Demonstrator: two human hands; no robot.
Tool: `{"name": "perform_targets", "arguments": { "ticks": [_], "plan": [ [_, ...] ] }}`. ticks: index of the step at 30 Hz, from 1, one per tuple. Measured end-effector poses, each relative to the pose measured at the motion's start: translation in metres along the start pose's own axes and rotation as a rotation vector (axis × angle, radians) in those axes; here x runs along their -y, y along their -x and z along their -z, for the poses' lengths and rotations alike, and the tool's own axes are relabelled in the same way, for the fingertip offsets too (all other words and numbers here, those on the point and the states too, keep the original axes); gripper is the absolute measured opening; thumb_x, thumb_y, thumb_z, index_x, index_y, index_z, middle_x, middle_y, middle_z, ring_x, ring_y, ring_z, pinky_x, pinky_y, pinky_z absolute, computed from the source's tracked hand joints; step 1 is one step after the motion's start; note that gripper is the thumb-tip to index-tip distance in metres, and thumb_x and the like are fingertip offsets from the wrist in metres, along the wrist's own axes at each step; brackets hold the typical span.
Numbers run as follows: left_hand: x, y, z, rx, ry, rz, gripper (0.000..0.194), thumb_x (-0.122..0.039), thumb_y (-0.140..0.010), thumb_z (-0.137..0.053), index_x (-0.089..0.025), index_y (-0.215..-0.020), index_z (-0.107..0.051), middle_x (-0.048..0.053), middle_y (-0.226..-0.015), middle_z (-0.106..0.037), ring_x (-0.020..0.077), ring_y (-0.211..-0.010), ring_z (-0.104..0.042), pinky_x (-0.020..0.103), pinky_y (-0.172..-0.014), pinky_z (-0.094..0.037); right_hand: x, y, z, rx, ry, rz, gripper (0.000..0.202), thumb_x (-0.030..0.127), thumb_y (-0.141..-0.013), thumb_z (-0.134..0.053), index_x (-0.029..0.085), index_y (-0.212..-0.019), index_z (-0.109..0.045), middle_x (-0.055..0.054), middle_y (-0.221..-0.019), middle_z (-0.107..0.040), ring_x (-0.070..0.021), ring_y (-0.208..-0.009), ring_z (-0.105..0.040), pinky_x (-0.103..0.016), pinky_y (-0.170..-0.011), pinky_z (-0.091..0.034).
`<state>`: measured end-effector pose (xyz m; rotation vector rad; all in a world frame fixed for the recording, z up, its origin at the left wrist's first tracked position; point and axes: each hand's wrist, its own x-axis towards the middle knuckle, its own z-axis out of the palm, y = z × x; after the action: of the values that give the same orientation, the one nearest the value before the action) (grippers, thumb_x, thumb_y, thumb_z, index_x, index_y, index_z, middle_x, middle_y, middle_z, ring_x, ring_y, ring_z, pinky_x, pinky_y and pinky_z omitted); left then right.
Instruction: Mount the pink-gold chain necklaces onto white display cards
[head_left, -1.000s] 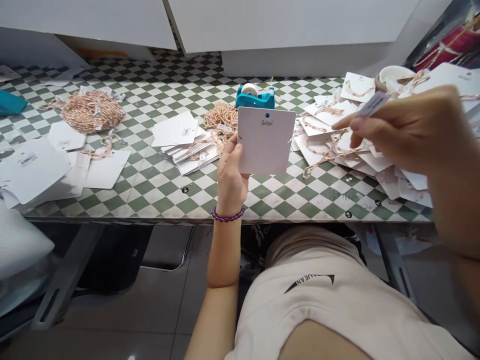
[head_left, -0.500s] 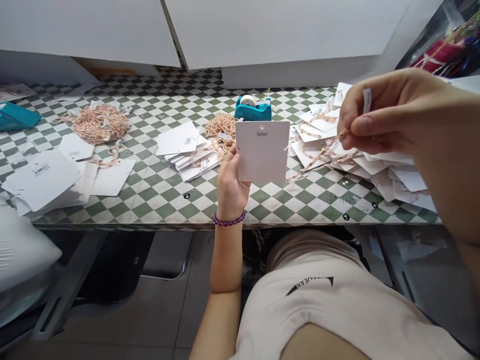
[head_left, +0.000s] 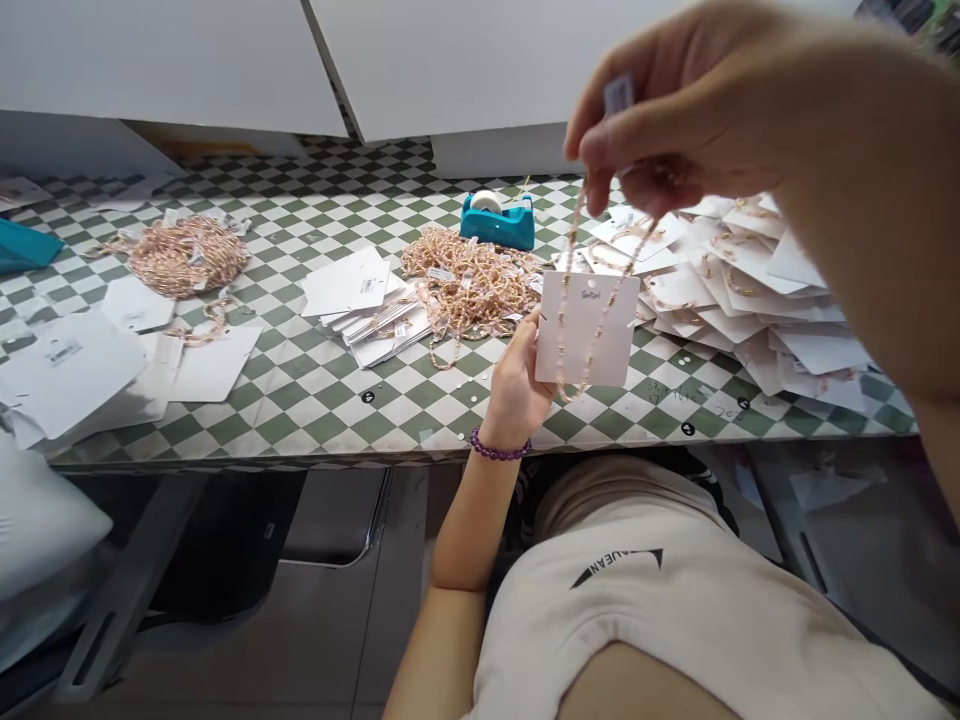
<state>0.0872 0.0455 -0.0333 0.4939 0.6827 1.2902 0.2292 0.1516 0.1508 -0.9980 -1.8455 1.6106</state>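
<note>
My left hand (head_left: 519,388), with a purple bead bracelet (head_left: 501,445) at the wrist, grips a white jewelry card (head_left: 585,312) by its left edge. The card has printed lettering, a small hole at the top and slits at its sides. Above it, my right hand (head_left: 652,120) pinches a beaded necklace (head_left: 598,335) of pink and gold beads. The necklace hangs in a loop in front of the card, reaching its lower edge. A small white tag (head_left: 619,93) shows at the right fingers. Exactly how the fingertips hold the strand is partly hidden.
Behind the card lie a heap of beaded necklaces (head_left: 472,280) and a teal tape dispenser (head_left: 499,222). Carded necklaces (head_left: 750,290) are piled at right. White cards (head_left: 360,285) lie left of the heap; another necklace bundle (head_left: 187,255) and more cards (head_left: 71,355) are further left.
My right hand has risen and moved left, so the necklace now hangs before the card. My left hand has shifted the card right and slightly down. The necklace heap is now less covered.
</note>
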Motion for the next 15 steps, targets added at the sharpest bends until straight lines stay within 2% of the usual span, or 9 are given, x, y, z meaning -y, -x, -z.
{"name": "perform_targets", "arguments": {
  "ticks": [3,5,8,15],
  "plan": [
    [-0.001,0.001,-0.002,0.018,0.017,0.037,0.043,-0.045,-0.1,-0.033,-0.02,-0.119,-0.063,0.01,-0.108,-0.071,0.0215,-0.091,-0.07,0.024,-0.058,-0.056,-0.02,-0.016,0.001,0.041,0.301,-0.007,0.01,0.01,-0.087,-0.067,0.003,-0.095,-0.068,-0.003,-0.063,-0.069,-0.0058,-0.037,-0.052,-0.013,-0.031,-0.041],
    [-0.003,0.002,-0.002,0.053,0.01,0.034,0.041,-0.047,-0.098,-0.042,-0.021,-0.121,-0.062,0.01,-0.118,-0.069,0.0248,-0.104,-0.068,0.026,-0.065,-0.059,-0.029,-0.02,0.002,0.01,0.283,-0.049,0.006,0.008,-0.088,-0.065,0.005,-0.093,-0.067,-0.002,-0.063,-0.069,-0.0051,-0.036,-0.05,-0.013,-0.031,-0.039],
    [-0.003,0.003,0.0,0.13,-0.033,-0.002,0.035,-0.041,-0.09,-0.06,-0.024,-0.121,-0.063,0.008,-0.129,-0.064,0.0271,-0.118,-0.063,0.029,-0.079,-0.06,-0.033,-0.021,0.003,-0.066,0.246,-0.057,0.006,0.004,-0.09,-0.061,0.006,-0.091,-0.066,0.0,-0.061,-0.068,-0.0041,-0.036,-0.049,-0.012,-0.031,-0.037],
    [-0.002,0.005,0.001,0.117,-0.1,-0.028,0.032,-0.032,-0.089,-0.062,-0.027,-0.121,-0.064,0.005,-0.125,-0.065,0.0252,-0.112,-0.066,0.034,-0.084,-0.061,-0.026,-0.029,0.008,-0.134,0.207,-0.021,0.006,0.007,-0.091,-0.061,0.007,-0.086,-0.064,-0.001,-0.06,-0.069,-0.0048,-0.035,-0.05,-0.013,-0.032,-0.039]
  ]
}}
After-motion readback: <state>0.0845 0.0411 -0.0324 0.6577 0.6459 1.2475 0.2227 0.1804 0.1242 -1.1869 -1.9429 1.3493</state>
